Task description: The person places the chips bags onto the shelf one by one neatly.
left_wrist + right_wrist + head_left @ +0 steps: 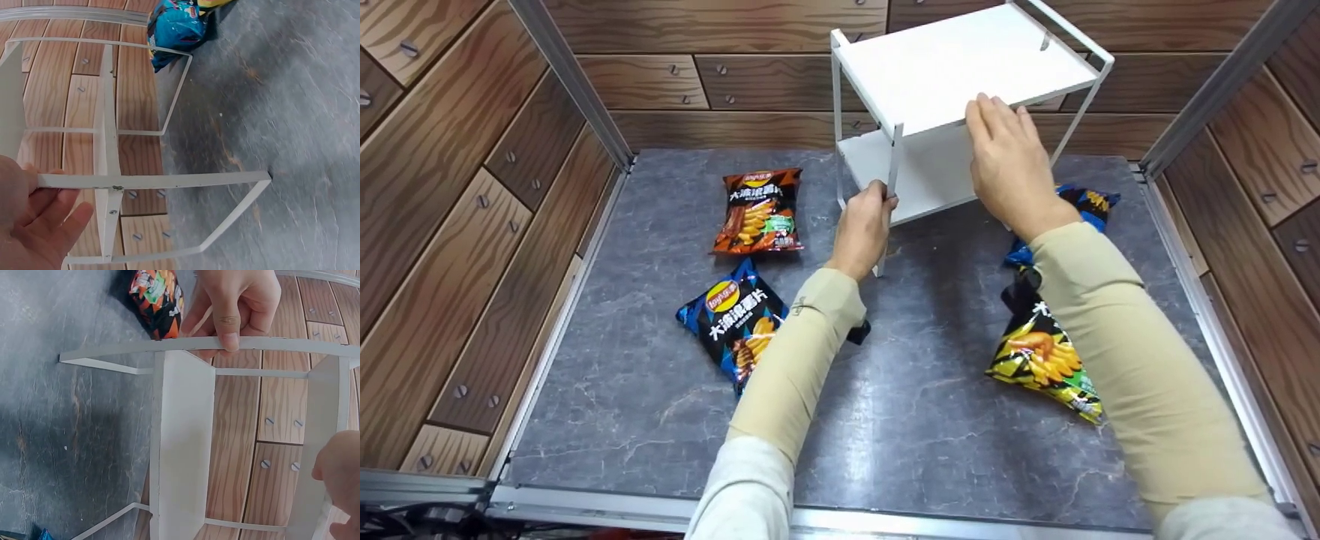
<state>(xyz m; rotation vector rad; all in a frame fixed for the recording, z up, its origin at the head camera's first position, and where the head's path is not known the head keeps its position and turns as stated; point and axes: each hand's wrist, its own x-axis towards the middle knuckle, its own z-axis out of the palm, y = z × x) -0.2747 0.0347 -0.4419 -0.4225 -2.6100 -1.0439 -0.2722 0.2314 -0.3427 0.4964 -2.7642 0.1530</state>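
A white two-tier shelf rack (952, 71) with thin metal legs stands at the back of the table, turned at an angle to the rear wall. My left hand (861, 234) grips its front left leg between the two tiers. In the right wrist view, the thumb of that left hand (239, 304) presses on the leg from the front. The right hand (1011, 169) holds the front edge of the upper tier, fingers laid over the top surface. Its thumb shows against the panel's lower side in the right wrist view.
An orange-red chip bag (759, 211) and a blue-black chip bag (735, 319) lie left of the rack. On the right, a yellow-black chip bag (1042, 360) and another blue bag (1091, 204) are partly covered by my right arm. Wood-patterned walls (735, 131) enclose the grey table (645, 420).
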